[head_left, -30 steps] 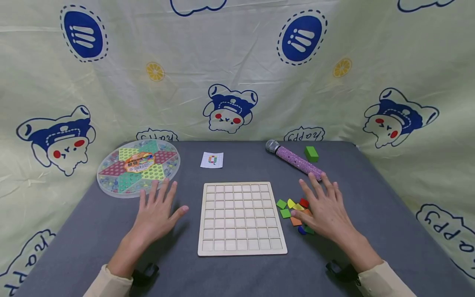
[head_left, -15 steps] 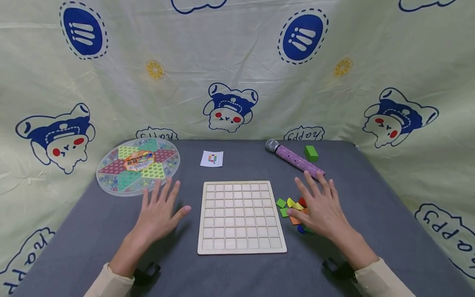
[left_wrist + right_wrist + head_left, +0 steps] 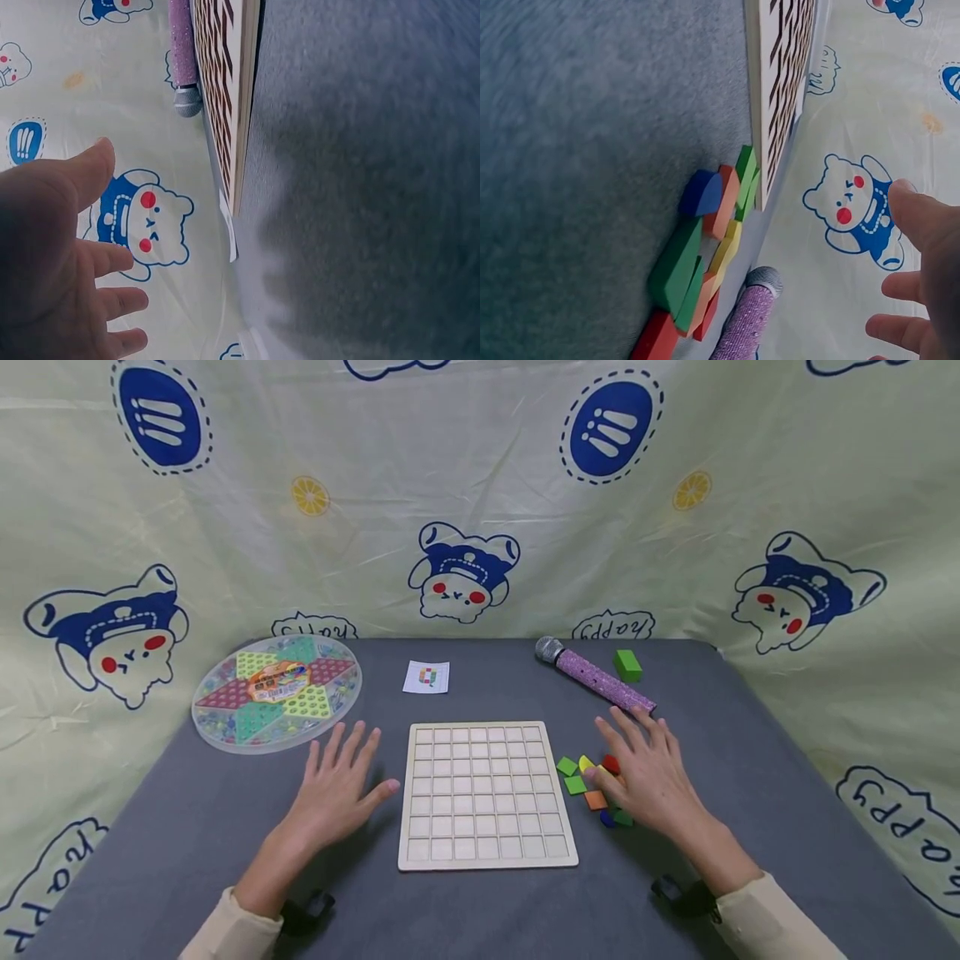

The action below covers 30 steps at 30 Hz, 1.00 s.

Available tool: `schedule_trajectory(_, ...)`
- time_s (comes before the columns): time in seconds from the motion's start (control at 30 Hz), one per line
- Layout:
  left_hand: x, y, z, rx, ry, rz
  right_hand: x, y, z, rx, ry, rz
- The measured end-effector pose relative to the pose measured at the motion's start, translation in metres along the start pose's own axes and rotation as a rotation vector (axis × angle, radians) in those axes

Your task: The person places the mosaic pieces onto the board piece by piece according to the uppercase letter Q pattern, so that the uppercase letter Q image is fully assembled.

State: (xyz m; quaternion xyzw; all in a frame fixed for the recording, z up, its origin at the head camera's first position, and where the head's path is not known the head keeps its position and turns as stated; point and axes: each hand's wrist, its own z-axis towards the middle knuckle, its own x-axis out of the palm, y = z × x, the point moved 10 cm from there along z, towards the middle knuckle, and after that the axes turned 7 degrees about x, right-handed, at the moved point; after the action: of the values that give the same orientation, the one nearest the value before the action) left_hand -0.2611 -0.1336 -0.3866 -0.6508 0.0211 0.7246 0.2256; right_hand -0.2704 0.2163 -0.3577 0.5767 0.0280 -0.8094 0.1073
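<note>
A bare strip of surface [image 3: 480, 914] lies open along the near edge of the grid board [image 3: 486, 797]. Coloured blocks [image 3: 595, 800] crowd the gap between the grid board and the right grip [image 3: 651, 777], with the microphone [image 3: 596, 677] beyond its fingertips. The round game board [image 3: 258, 722] obstructs the far side of the left grip [image 3: 336, 795].

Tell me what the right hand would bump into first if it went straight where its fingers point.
Probably the purple microphone: in the head view its near end shows right ahead of the right hand. The hand seems raised above the table, though, so it might pass over.
</note>
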Motion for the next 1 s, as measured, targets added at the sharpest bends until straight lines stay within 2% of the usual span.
schedule_trajectory(0.3,0.005,-0.009,0.004,0.034,0.013,0.003,0.002,-0.003,0.002,-0.062,-0.034,0.010)
schedule_trajectory(0.6,0.010,-0.016,0.004,0.086,0.019,-0.016,0.014,-0.004,0.006,-0.095,0.043,0.024)
schedule_trajectory(0.83,0.019,-0.016,0.005,0.077,0.076,-0.040,0.022,-0.004,0.011,-0.101,0.055,0.000)
schedule_trajectory(1.0,0.025,-0.015,0.005,0.072,0.119,-0.064,0.031,-0.005,0.014,-0.090,0.109,-0.022)
